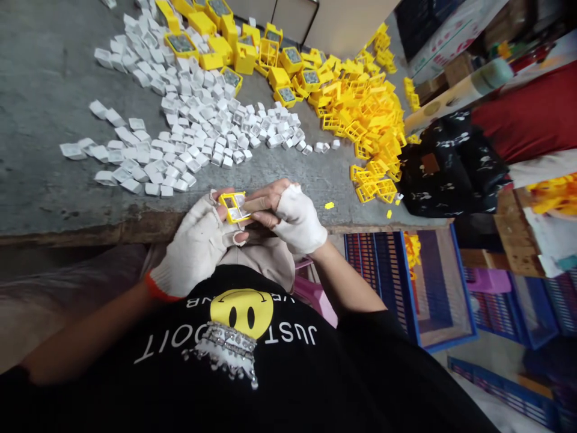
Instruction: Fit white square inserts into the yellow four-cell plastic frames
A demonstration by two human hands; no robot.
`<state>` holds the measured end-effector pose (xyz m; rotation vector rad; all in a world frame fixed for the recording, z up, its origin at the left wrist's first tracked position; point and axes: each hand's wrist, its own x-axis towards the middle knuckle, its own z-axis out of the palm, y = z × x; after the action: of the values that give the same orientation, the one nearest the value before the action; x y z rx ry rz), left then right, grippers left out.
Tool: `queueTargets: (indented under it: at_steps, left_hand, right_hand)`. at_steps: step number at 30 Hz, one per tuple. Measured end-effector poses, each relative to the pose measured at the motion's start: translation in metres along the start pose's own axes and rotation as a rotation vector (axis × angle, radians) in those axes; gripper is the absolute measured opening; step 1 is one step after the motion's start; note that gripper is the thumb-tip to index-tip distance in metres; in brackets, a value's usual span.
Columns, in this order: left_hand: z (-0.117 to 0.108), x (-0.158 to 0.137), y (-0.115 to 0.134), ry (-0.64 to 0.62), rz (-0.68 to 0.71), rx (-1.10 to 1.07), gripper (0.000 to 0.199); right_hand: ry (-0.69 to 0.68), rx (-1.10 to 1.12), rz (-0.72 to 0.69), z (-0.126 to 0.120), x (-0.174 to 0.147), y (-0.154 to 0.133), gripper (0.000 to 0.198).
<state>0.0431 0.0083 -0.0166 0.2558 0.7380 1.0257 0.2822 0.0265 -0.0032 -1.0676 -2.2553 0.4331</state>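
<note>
My left hand (198,231), in a white fingerless knit glove, grips a small yellow plastic frame (224,201) by its left side, near the table's front edge. White plastic pieces (239,203) sit in part of the frame, and one of its openings looks dark. My right hand (288,213), gloved the same way, has its thumb and fingers closed at the frame's right side. Its fingertips touch the white pieces and hide some of that side. Beyond my hands, a pile of loose white plastic pieces (189,126) spreads over the grey table (49,120).
Yellow box-like parts with grey panels (216,36) lie at the back. A heap of yellow frames (360,102) fills the right of the table. A black patterned bag (451,168) rests at the right end, with blue crates (410,288) below the edge.
</note>
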Motion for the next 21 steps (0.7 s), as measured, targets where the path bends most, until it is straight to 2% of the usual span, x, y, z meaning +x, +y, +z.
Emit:
queueTargets:
  at_steps: [3, 5, 9, 12, 15, 18, 21]
  left_hand:
    - [-0.003, 0.000, 0.004, -0.030, 0.022, -0.039, 0.021]
    - [-0.004, -0.001, 0.008, -0.039, 0.016, -0.053, 0.019]
    - [-0.008, 0.000, 0.012, -0.039, -0.006, -0.072, 0.018]
    - [-0.009, 0.000, 0.013, -0.041, 0.030, -0.089, 0.027]
    - [-0.009, 0.000, 0.014, -0.018, 0.040, -0.078, 0.031]
    - [-0.008, 0.000, 0.016, -0.010, 0.033, -0.046, 0.029]
    - [-0.004, 0.002, 0.018, 0.023, 0.043, 0.000, 0.025]
  right_hand:
    - [0.102, 0.059, -0.026, 0.007, 0.009, 0.001, 0.050]
    - [0.123, 0.106, -0.044, 0.013, 0.013, 0.002, 0.051]
    - [0.026, 0.056, -0.040, 0.013, 0.019, -0.001, 0.055]
    - [0.002, -0.032, -0.046, 0.009, 0.020, -0.003, 0.054]
    - [-0.065, 0.016, -0.068, 0.006, 0.021, 0.006, 0.049]
    - [-0.039, -0.021, 0.062, 0.004, 0.035, 0.034, 0.034]
    - [-0.072, -0.262, 0.283, 0.006, 0.065, 0.066, 0.035]
